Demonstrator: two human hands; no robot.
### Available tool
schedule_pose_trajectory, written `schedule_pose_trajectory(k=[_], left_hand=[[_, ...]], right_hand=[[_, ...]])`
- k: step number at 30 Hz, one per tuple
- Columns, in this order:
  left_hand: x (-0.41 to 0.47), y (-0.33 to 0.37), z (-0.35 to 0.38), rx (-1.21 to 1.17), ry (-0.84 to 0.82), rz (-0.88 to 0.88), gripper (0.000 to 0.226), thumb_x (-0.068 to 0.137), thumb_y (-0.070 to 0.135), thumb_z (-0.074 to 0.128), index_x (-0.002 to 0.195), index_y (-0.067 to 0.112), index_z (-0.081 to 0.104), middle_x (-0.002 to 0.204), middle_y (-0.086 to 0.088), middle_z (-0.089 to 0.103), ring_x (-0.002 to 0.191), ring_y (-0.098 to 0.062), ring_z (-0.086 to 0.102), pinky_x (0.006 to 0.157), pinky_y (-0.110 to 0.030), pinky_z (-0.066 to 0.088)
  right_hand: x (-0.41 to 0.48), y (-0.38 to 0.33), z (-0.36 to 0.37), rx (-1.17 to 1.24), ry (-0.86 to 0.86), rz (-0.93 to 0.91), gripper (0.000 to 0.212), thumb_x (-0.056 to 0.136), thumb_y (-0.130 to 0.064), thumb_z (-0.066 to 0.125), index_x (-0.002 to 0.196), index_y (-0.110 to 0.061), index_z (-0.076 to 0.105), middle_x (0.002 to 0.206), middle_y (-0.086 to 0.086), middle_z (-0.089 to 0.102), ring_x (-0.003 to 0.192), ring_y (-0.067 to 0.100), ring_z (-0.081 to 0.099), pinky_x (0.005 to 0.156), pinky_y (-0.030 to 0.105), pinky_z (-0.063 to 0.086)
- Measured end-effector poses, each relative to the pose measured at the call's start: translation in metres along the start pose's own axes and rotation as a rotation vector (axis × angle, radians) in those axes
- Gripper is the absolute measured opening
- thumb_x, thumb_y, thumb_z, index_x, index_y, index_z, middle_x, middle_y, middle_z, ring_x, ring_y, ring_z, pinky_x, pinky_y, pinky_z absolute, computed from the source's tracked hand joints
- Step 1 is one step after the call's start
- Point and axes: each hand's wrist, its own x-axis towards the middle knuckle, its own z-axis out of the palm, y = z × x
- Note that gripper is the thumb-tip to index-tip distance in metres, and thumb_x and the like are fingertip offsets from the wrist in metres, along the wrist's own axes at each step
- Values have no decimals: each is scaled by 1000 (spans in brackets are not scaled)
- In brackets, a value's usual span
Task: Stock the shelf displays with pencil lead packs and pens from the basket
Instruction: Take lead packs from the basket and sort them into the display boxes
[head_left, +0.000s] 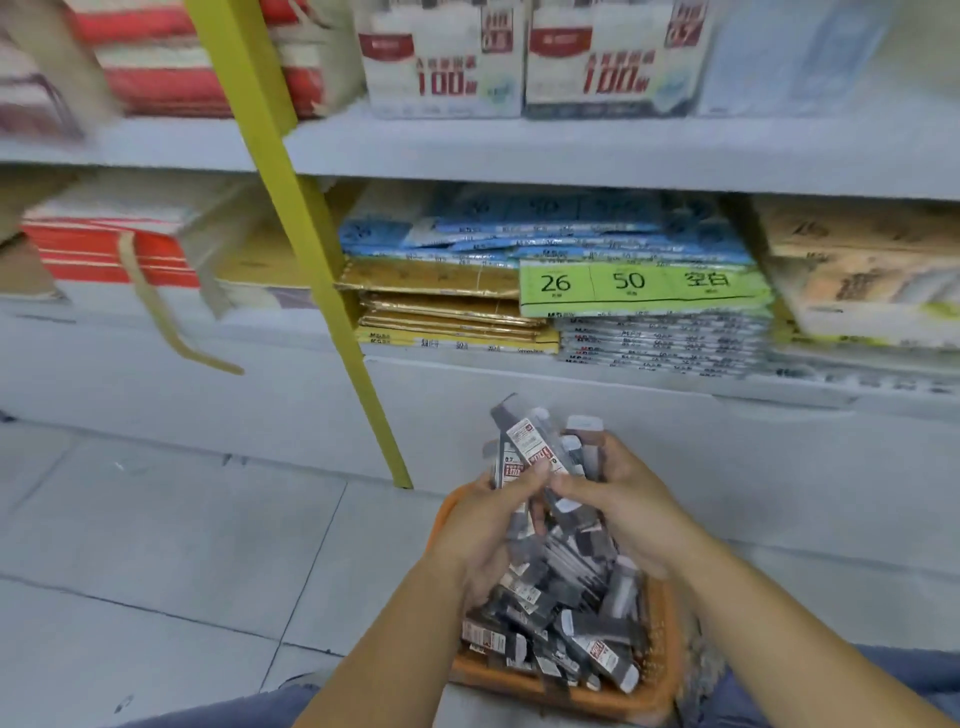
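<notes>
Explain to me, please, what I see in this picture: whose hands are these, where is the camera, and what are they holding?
There is no machine here. A person wears one camera on the head, so you look down at their own two hands. The left hand and the right hand together grip a bundle of pencil lead packs, fingers curled round it, above an orange basket full of more packs. Behind stand grey shelves stacked with paper goods.

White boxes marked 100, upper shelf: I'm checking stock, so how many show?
2. The first box stands just right of the yellow post; the second box is next to it, farther right. More may be hidden behind.
</notes>
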Motion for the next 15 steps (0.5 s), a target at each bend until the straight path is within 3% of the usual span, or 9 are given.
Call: schedule_pose_trajectory(k=[2, 4, 5, 9, 11, 15], left_hand=[[-13, 22, 16, 5, -9, 44, 48, 68, 37, 91, 108, 16, 76, 107, -13, 77, 88, -31, 75, 77, -45, 62], [-27, 42, 27, 19, 15, 78, 53, 69, 32, 90, 116, 13, 72, 114, -16, 75, 108, -40, 69, 96, -60, 54], [-32, 50, 31, 16, 23, 97, 55, 69, 31, 89, 118, 12, 71, 115, -17, 74, 112, -41, 67, 98, -62, 51], [-51, 81, 48, -23, 11, 169, 42, 64, 31, 86, 102, 17, 76, 105, -14, 77, 95, -32, 73, 85, -50, 60], [-58, 99, 53, -29, 4, 211, 35, 63, 31, 85, 96, 20, 77, 105, -13, 77, 95, -33, 73, 91, -55, 57], [-63, 138, 53, -17, 9, 281, 37, 60, 30, 86, 95, 23, 77, 107, -11, 78, 102, -34, 72, 96, -59, 53]], right_hand=[[-12, -25, 8, -9, -40, -64, 42, 83, -9, 75, 115, -28, 56, 105, -1, 73, 95, 22, 72, 67, 37, 60], [-22, -49, 13, -37, -42, -93, 42, 84, -7, 74, 114, -31, 56, 105, -2, 73, 94, 23, 72, 66, 36, 58], [-25, -60, 15, -36, -43, -102, 43, 83, -7, 74, 114, -32, 57, 106, -1, 73, 95, 23, 72, 67, 36, 57], [-32, -100, 19, 33, -78, -139, 34, 92, -4, 57, 118, -25, 62, 112, 7, 72, 102, 27, 69, 87, 48, 56], [-33, -123, 19, 76, -99, -154, 36, 95, 0, 45, 122, -16, 62, 115, 10, 71, 104, 28, 68, 89, 44, 56], [-33, -166, 9, -90, 2, -257, 29, 96, -1, 53, 117, -16, 67, 111, 8, 73, 104, 26, 69, 93, 44, 54]])
